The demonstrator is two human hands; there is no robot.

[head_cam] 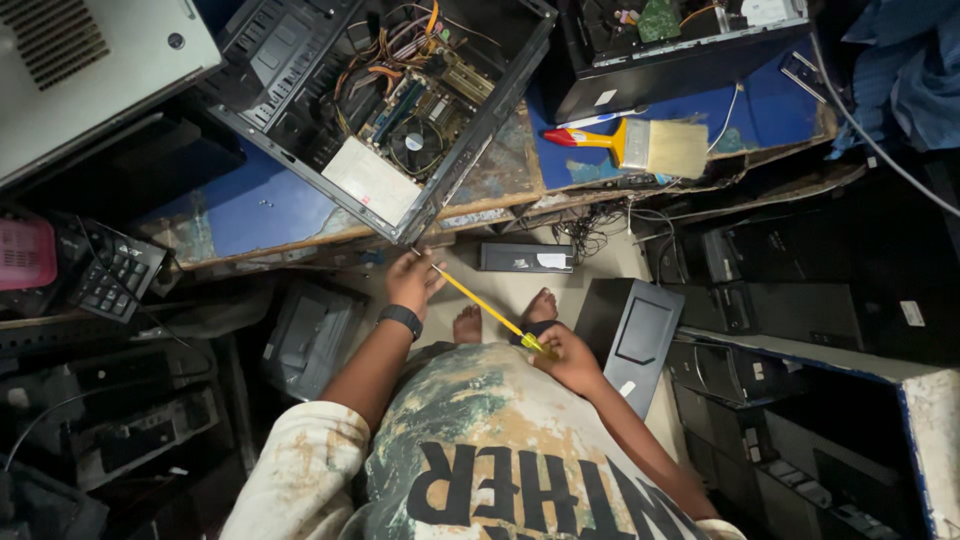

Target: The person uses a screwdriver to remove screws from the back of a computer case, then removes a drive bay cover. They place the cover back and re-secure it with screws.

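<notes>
My right hand [568, 358] grips the handle end of a long yellow screwdriver [482, 304] close to my body. The tool's shaft runs up and left to my left hand [412, 281], whose fingers pinch its tip just below the table edge. On my left wrist is a black band. Above my left hand an open black computer case [300, 70] lies on the worn blue table [250, 205], showing its circuit board, fan and coloured wires. My bare feet [505, 315] stand on the pale floor below.
A wide paintbrush [645, 145] with a red and yellow handle lies on the table, right of the case. A second open case [690, 40] stands behind it. A black keyboard [115, 270] sits at the left. Black computer cases and parts crowd the floor on both sides.
</notes>
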